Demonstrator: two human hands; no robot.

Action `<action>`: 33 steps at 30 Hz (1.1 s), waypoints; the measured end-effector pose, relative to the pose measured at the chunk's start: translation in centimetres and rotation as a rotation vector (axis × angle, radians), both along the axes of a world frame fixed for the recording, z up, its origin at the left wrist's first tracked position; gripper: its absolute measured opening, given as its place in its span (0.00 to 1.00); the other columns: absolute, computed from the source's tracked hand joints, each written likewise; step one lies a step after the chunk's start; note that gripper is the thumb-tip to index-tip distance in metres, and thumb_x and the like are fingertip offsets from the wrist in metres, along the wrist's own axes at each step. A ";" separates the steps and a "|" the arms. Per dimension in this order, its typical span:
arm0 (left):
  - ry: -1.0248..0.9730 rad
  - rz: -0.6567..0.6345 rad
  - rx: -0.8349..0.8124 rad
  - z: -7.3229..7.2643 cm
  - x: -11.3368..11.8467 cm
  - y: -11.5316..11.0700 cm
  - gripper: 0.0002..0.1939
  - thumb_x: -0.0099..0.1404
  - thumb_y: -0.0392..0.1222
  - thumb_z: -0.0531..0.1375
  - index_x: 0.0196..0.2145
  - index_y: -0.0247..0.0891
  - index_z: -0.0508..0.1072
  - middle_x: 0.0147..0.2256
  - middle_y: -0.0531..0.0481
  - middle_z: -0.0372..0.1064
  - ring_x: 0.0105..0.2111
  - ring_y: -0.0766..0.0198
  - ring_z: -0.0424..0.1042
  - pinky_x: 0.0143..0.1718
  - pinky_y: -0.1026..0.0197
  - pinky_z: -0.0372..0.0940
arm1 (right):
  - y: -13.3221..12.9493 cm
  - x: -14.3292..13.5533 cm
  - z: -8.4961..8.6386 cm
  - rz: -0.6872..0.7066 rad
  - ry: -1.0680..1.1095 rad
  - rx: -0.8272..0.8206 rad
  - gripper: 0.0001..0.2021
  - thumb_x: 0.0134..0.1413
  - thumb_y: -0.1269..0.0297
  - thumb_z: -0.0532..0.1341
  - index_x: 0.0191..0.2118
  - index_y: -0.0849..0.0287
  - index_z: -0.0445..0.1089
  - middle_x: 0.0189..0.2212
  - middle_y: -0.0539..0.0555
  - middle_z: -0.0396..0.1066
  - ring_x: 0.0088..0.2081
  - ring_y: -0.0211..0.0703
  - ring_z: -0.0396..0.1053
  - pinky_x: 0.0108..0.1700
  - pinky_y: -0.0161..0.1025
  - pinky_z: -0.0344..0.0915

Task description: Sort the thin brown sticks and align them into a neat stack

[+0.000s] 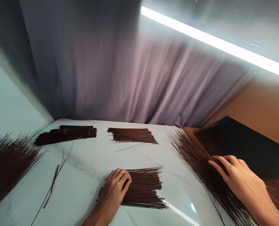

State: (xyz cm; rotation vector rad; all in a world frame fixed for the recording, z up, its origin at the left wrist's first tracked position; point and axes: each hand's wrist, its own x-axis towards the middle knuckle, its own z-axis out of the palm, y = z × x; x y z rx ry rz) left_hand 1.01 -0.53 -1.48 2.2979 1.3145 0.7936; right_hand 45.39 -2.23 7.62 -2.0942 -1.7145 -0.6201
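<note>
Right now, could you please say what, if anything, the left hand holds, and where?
The left hand covers the left part of the near sticks; whether it grips is hidden.

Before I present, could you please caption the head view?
Left hand on thin brown sticks; right hand at a larger pile.

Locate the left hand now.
Low and left of centre in the head view, the left hand rests on the left part of the front stack of sticks.

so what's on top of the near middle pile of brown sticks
The left hand lies over the left part of the near pile; whatever is under the palm is covered and cannot be seen.
</note>
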 end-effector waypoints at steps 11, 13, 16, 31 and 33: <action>-0.222 -0.036 -0.180 2.8 -0.6 -0.4 0.12 0.77 0.36 0.48 0.42 0.45 0.70 0.49 0.49 0.71 0.50 0.58 0.72 0.54 0.56 0.65 | 8.5 -17.2 -2.2 0.723 0.066 -0.077 0.12 0.72 0.60 0.52 0.51 0.57 0.69 0.46 0.61 0.68 0.47 0.52 0.65 0.48 0.50 0.66; -0.246 -0.045 -0.210 3.6 -0.8 -0.3 0.12 0.77 0.37 0.47 0.42 0.45 0.69 0.50 0.48 0.69 0.51 0.59 0.71 0.56 0.58 0.65 | 11.4 -19.8 -3.8 0.831 0.057 -0.157 0.08 0.70 0.65 0.57 0.49 0.55 0.71 0.45 0.57 0.69 0.46 0.49 0.65 0.48 0.46 0.66; -0.247 -0.039 -0.235 4.5 -1.3 -0.3 0.11 0.77 0.38 0.47 0.41 0.44 0.67 0.51 0.46 0.68 0.47 0.59 0.73 0.50 0.59 0.67 | 14.6 -21.4 -6.0 0.902 0.044 -0.240 0.02 0.66 0.67 0.63 0.42 0.56 0.73 0.42 0.55 0.71 0.44 0.46 0.67 0.47 0.43 0.66; -0.355 -0.032 -0.113 1.0 -0.1 0.1 0.11 0.76 0.37 0.51 0.39 0.44 0.72 0.39 0.49 0.70 0.42 0.59 0.74 0.48 0.61 0.68 | 17.5 -22.3 -9.0 0.868 -0.004 -0.332 0.16 0.67 0.59 0.62 0.56 0.59 0.68 0.54 0.57 0.70 0.49 0.49 0.72 0.50 0.51 0.72; -0.339 -0.033 -0.107 0.7 -0.2 0.2 0.11 0.76 0.36 0.51 0.39 0.44 0.72 0.40 0.49 0.69 0.42 0.60 0.74 0.48 0.61 0.68 | 17.3 -22.2 -9.0 0.866 0.018 -0.326 0.16 0.67 0.59 0.62 0.56 0.59 0.68 0.54 0.57 0.70 0.49 0.49 0.73 0.50 0.51 0.72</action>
